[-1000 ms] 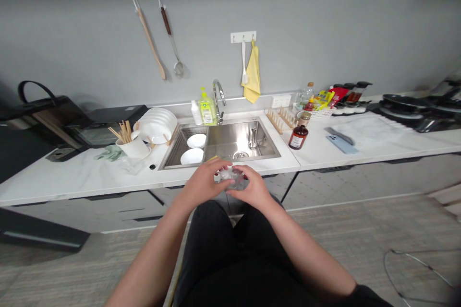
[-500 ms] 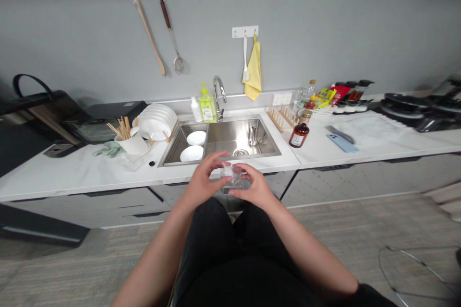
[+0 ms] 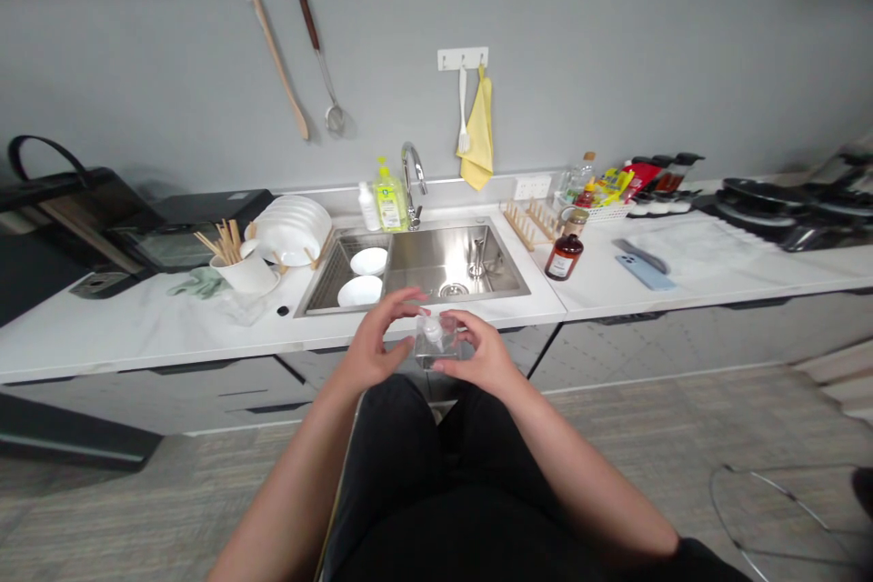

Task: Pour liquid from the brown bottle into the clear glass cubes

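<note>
A clear, square-sided bottle with a white top, perhaps a pump, is held in front of the counter's edge, seen from above. My right hand grips it from the right, thumb at the near side and fingers at the far side. On the left, my left hand has its thumb and fingers spread apart. Its fingertips are close to the bottle's far left corner; whether they touch it I cannot tell. Just beyond is the steel sink.
Two white bowls sit in the sink's left basket. Plates and a chopstick cup stand left. Behind the sink are the faucet and a green soap bottle. A brown bottle and a phone are right.
My left thumb has moved left off the bottle's top, and the left hand has spread wider. My right hand keeps its grip. The view has shifted slightly.
</note>
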Demonstrator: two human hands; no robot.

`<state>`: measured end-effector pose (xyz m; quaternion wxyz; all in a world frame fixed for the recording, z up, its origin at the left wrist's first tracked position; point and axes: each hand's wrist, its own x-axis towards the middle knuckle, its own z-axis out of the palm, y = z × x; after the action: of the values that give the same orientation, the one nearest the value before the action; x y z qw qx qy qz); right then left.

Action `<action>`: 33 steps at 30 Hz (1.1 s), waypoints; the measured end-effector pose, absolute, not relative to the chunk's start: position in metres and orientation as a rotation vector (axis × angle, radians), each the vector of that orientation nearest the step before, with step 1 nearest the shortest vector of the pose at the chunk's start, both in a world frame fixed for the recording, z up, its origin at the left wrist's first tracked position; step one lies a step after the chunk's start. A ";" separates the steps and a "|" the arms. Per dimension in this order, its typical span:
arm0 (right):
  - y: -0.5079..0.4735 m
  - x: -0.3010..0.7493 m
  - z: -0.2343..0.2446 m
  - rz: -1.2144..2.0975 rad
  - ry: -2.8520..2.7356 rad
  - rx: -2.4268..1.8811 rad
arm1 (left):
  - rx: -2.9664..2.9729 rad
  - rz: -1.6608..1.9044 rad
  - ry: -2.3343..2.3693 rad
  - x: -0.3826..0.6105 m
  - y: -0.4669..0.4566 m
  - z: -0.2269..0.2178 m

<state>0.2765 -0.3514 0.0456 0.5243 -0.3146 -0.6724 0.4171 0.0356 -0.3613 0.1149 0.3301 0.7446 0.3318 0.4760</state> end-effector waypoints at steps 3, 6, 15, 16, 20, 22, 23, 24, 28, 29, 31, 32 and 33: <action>-0.348 0.277 0.044 0.986 -1.610 -0.765 | 1.988 1.233 0.983 0.041 -0.359 0.114; -0.346 0.278 0.043 0.983 -1.576 -0.781 | 1.927 1.322 0.989 0.041 -0.356 0.113; -0.346 0.280 0.047 0.940 -1.589 -0.793 | 1.945 1.346 1.058 0.040 -0.349 0.109; -0.345 0.280 0.046 0.945 -1.571 -0.796 | 1.925 1.378 1.098 0.038 -0.348 0.108; -0.346 0.280 0.047 0.914 -1.586 -0.820 | 1.955 1.377 1.133 0.037 -0.353 0.107; -0.349 0.277 0.051 0.879 -1.625 -0.820 | 1.960 1.342 1.118 0.044 -0.359 0.108; -0.351 0.275 0.053 0.868 -1.639 -0.814 | 1.937 1.344 1.119 0.048 -0.361 0.107; -0.353 0.274 0.054 0.868 -1.648 -0.804 | 1.901 1.352 1.119 0.052 -0.363 0.107; -0.353 0.272 0.054 1.034 -1.665 -0.704 | 1.734 1.336 1.018 0.056 -0.366 0.102; -0.351 0.273 0.051 1.115 -1.664 -0.666 | 1.707 1.309 0.983 0.055 -0.367 0.100; -0.344 0.277 0.045 1.294 -1.648 -0.596 | 1.667 1.236 0.920 0.053 -0.366 0.094; -0.341 0.278 0.042 1.374 -1.633 -0.568 | 1.650 1.200 0.897 0.052 -0.366 0.091; -0.337 0.279 0.039 1.441 -1.620 -0.548 | 1.638 1.175 0.883 0.051 -0.366 0.088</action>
<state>0.2794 -0.3373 0.0387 0.4375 -0.2203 -0.6515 0.5794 0.0513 -0.3656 0.0881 0.4534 0.6634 0.3575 0.4759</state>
